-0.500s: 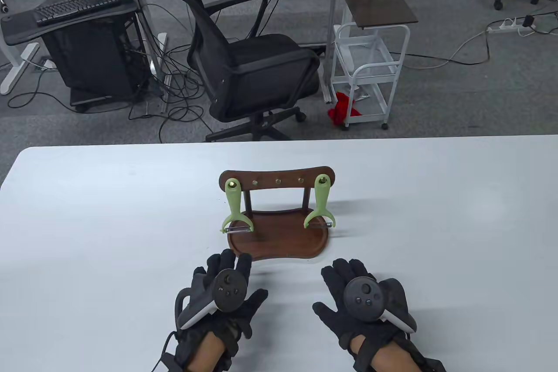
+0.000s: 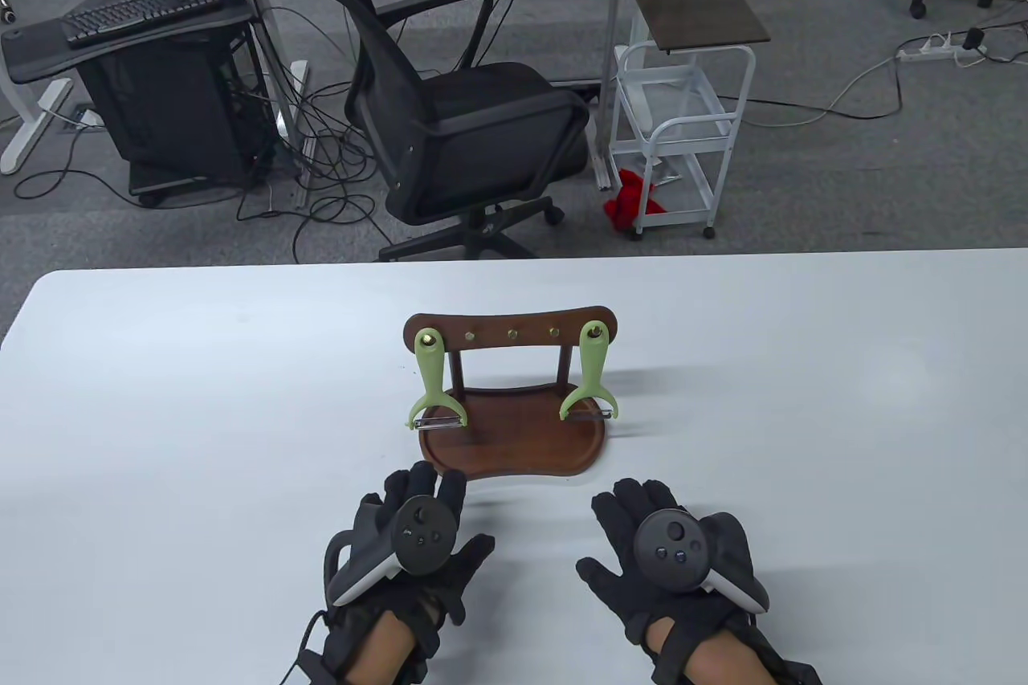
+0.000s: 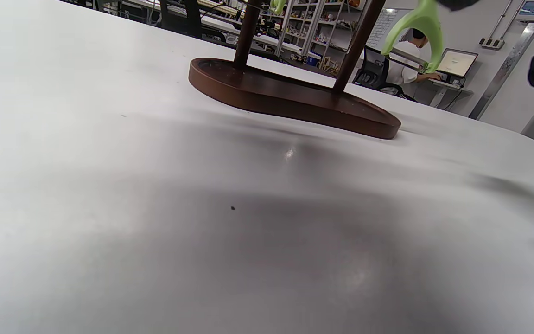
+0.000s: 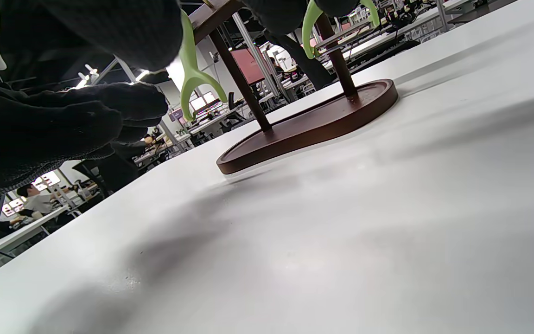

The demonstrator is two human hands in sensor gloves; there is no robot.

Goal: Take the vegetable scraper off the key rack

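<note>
Big white rectangular table [image 2: 201, 396] fills lower half of table view. Near its middle stands a dark brown wooden key rack [image 2: 511, 396]: kidney-shaped base tray, two posts, curved top bar w/ brass hooks. Two pale green plastic Y-shaped vegetable scrapers hang from the outer hooks: left scraper [image 2: 432, 384] on the leftmost hook, blade end just above base's left edge; right scraper [image 2: 590, 376] on the rightmost hook, blade over base's right side. Both still hooked, untouched.

Left hand [image 2: 409, 548] in black sensor glove, tracker on back, sits palm down near base's front edge, fingers spread, holding nothing. Right hand [image 2: 671, 548], same glove + tracker, palm down to the right, apart from rack, fingers spread, also holding nothing.
</note>
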